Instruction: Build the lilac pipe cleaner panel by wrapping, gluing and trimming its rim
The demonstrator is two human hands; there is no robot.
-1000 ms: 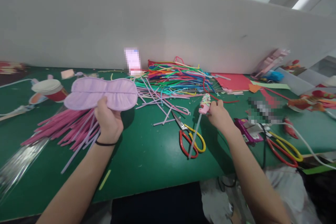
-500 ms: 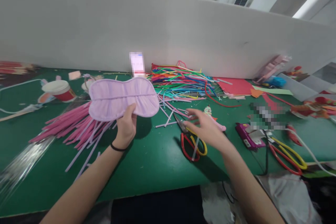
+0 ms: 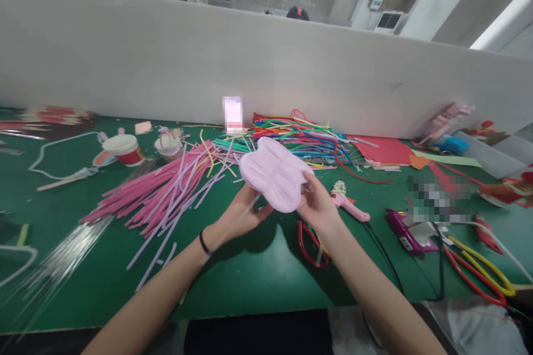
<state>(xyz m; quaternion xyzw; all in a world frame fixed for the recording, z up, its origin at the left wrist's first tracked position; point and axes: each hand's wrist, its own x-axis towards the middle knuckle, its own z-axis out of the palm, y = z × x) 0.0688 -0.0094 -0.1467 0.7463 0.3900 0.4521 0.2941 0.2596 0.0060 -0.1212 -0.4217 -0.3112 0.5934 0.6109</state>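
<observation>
A lilac lobed panel, flat with ridges and a seam across its middle, is held up above the table between both hands. My left hand grips its lower left edge, with some of the fingers hidden behind it. At its right edge, my right hand has its thumb and fingers closed on the rim. Beneath my right forearm lies a pair of scissors with red and yellow handles, partly covered. A pink glue gun rests just right of my right hand.
Pink and lilac pipe cleaners spread on the left, beside a paper cup. Multicoloured pipe cleaners are heaped along the grey partition. To the right are a purple device, more scissors and red sheets.
My right hand has moved from above the scissors to the panel's right edge and taken hold of it. The panel has shifted right and turned, and the view has tilted slightly upward.
</observation>
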